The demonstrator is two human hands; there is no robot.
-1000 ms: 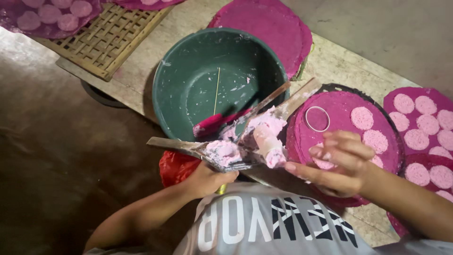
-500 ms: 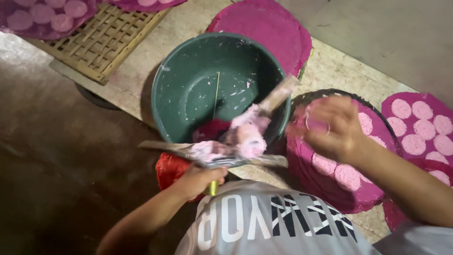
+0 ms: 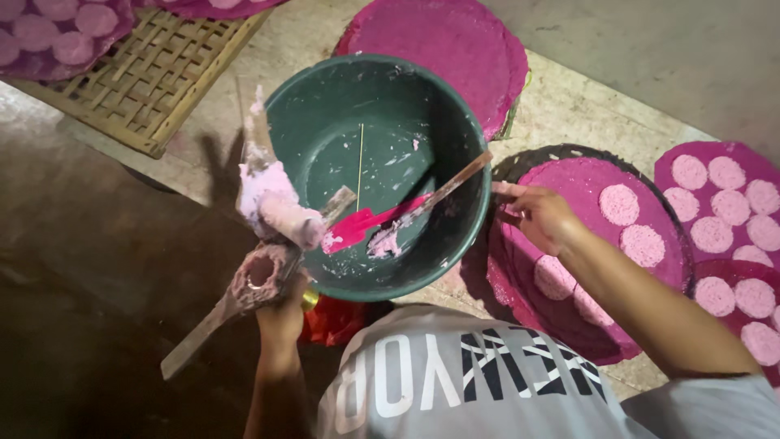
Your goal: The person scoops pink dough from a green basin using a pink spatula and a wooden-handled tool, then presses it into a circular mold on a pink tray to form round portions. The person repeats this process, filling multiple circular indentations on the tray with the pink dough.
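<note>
At the far left, a woven bamboo tray [image 3: 146, 81] is being shown lying on the stone surface, with a pink mat bearing pale pink discs [image 3: 49, 32] overlapping its upper left corner. Just to the right and lower down, a flat wooden stick [image 3: 203, 333] and a dough-caked roller-like lump of pale pink paste [image 3: 280, 213] are being gripped by the left hand [image 3: 280, 305], whose fingers are being kept closed around the tools just beside the bowl's left rim. In the middle, a green plastic bowl [image 3: 325, 114] is being seen from above, streaked with pink smears; a red spatula [image 3: 361, 226] and a paste-coated wooden stick [image 3: 439, 191] are being rested inside it, the stick leaning on the right rim. Behind the bowl a round pink mat [image 3: 447, 41] is lying flat. To the right, the right hand [image 3: 540, 218] is being held over the edge of a dark round tray lined with pink [image 3: 585, 175], fingers loosely spread and gripping nothing, close to the bowl's rim. On that tray several pale pink round cakes [image 3: 619, 203] are lying, and more such cakes [image 3: 727, 207] are lying on pink mats at the far right.
</note>
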